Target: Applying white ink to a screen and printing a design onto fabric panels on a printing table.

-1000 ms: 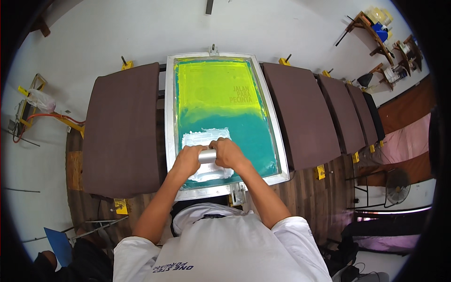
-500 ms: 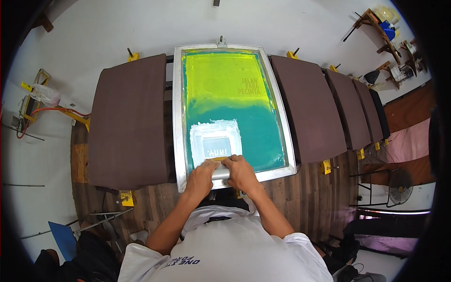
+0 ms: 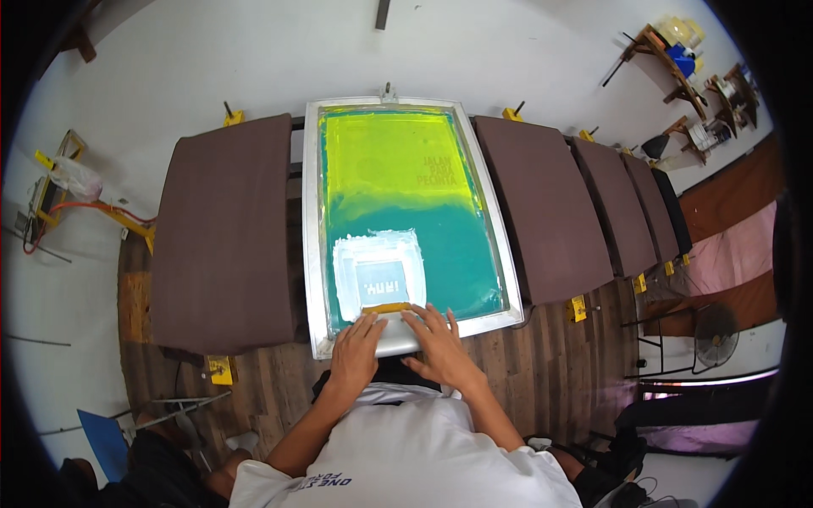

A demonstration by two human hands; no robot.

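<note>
Lower centre: squeegee (image 3: 396, 339), silver handle, amber blade, at screen's (image 3: 314, 212) lower edge, just below white paste (image 3: 347, 271). Left hand (image 3: 356, 349) and right hand (image 3: 439, 349) at its ends, fingers extended, unclenched. Mesh yellow-green above, teal below. Brown boards (image 3: 224, 245) either side; plank floor (image 3: 512, 364) below; white wall (image 3: 212, 59) above; fan (image 3: 716, 337) far right.

Free room over the far half of the screen (image 3: 412, 217) — brown boards (image 3: 222, 237) flank it.
</note>
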